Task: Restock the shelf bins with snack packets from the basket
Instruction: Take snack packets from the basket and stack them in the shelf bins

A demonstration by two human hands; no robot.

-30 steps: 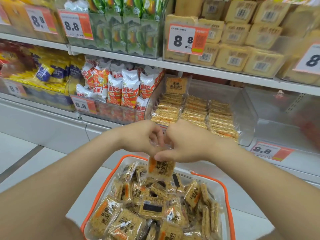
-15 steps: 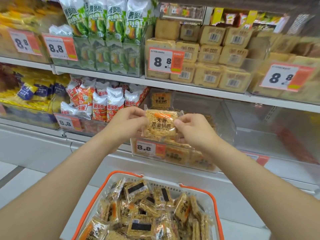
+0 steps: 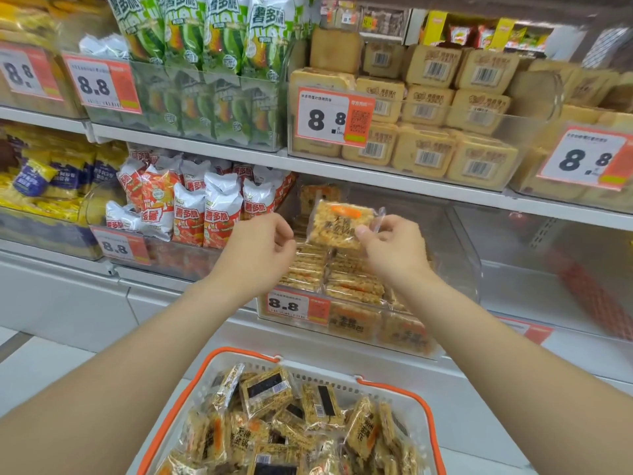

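Head view: right hand (image 3: 394, 250) pinches the rice-cracker packet (image 3: 337, 224) by its right edge above the clear shelf bin (image 3: 460, 234), left hand (image 3: 257, 250) loosely curled and empty, so best lower it squarely onto the stacked rows, label forward.

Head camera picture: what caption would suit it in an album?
Right hand holds a snack packet at a clear shelf bin, basket below.

Bright, even overhead store light washes the shelves (image 3: 376, 173), casting only soft shadows beneath each board. The snack packet (image 3: 337, 226) at centre is sharp; the clear bins (image 3: 555, 258) at far right smear with blur and pale glare. Wide-angle distortion bows the shelf lines and stretches the frame's lower corners.
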